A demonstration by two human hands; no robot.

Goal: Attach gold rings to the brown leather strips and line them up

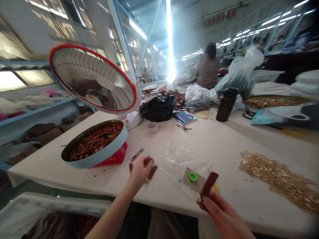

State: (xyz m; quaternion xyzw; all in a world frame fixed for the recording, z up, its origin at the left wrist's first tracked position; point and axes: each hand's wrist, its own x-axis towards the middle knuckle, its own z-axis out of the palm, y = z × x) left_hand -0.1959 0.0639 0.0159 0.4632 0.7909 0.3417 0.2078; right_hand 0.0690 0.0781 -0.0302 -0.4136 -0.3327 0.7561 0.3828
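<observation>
My right hand (220, 210) pinches a brown leather strip (209, 183) at its lower end, so the strip stands tilted above the table's front edge. Behind it lies a grey plate with a small green cup (192, 176) on it, and a bit of something yellow shows past the strip. My left hand (142, 168) is closed, fingertips together, low over the table; what they grip is mostly covered. Brown leather pieces (152, 172) show on both sides of that hand, with a small gold ring (148, 180) at the right one.
Leather strips fill a round tin (122, 141) on a red box at left, beneath a red-rimmed fan heater (94, 79). Gold rings (271, 176) lie heaped at right. Clear plastic film (178, 156), a black bag (158, 108) and a dark bottle (226, 104) are farther back. A person sits beyond.
</observation>
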